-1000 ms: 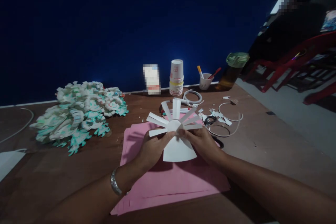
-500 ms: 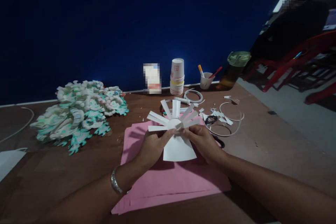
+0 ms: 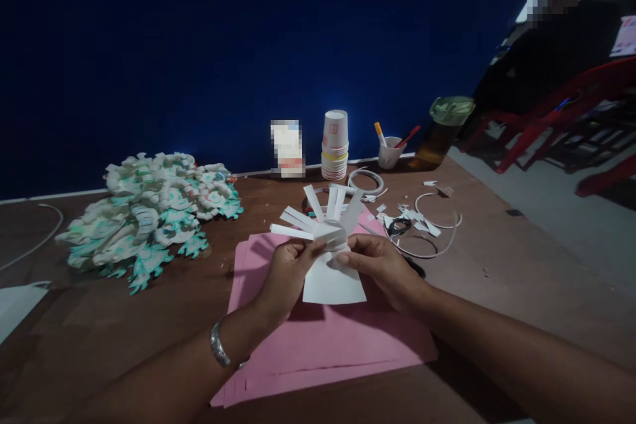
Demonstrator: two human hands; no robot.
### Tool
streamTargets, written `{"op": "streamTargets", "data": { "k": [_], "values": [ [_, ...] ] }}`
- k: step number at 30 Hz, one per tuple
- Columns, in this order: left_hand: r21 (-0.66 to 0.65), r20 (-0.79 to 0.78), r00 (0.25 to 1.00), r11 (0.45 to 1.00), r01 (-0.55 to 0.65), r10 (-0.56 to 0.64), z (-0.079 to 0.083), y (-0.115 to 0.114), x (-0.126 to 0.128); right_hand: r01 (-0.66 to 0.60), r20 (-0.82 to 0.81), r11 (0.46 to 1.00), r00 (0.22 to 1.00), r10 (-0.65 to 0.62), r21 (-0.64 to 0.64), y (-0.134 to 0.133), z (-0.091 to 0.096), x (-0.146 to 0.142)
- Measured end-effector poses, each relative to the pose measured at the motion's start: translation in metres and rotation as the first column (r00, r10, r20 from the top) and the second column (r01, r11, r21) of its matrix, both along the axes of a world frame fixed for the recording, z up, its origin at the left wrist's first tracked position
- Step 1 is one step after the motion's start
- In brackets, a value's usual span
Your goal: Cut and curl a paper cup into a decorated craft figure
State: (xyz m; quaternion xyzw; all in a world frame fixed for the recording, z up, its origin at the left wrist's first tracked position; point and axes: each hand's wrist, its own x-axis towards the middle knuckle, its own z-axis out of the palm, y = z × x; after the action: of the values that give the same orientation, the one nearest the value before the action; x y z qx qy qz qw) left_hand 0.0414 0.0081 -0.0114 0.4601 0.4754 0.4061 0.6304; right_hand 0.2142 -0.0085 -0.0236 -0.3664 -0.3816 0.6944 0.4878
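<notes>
Between my two hands is a white paper cutout [image 3: 334, 281], with strips fanning out at its top and a wide uncut flap at the bottom. My left hand [image 3: 288, 271] pinches its left side, thumb on top near the middle. From the right, my right hand [image 3: 380, 268] grips the paper with its thumb on the front. Some strips lie folded across the middle; the fingertips behind the paper are hidden. Below it, pink paper sheets [image 3: 328, 344] are stacked on the brown table [image 3: 149, 344].
A heap of white and green paper cutouts [image 3: 159, 205] lies at left. At the back stand stacked paper cups [image 3: 335, 146], a cup with pens [image 3: 391, 154] and a lidded jar [image 3: 442, 132]. Cables [image 3: 432, 255] and paper scraps [image 3: 415, 218] lie at right. A person [image 3: 551, 73] is beyond.
The cutout has shifted slightly left. Strips on its right side are now folded over the middle, and my right thumb has slid lower on the flap.
</notes>
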Motion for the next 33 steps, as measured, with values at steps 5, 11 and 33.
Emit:
{"op": "streamTargets", "data": {
  "k": [5, 11, 33],
  "values": [
    [-0.018, 0.024, 0.998, 0.998, 0.059, -0.059, -0.0006, -0.0017, 0.0005, 0.019, 0.042, 1.000, 0.999, -0.020, 0.022, 0.0012, -0.0006, -0.0007],
    [-0.062, 0.058, 0.998, 0.998, -0.029, 0.033, -0.0012, -0.0071, 0.0037, -0.002, 0.021, 1.000, 1.000, 0.002, 0.016, -0.0006, 0.0031, -0.0019],
    [-0.052, 0.253, 0.966, 0.996, 0.076, -0.061, -0.0017, -0.0002, -0.0021, 0.030, 0.026, 0.999, 0.999, -0.031, 0.038, 0.0026, -0.0030, 0.0032]
  ]
}}
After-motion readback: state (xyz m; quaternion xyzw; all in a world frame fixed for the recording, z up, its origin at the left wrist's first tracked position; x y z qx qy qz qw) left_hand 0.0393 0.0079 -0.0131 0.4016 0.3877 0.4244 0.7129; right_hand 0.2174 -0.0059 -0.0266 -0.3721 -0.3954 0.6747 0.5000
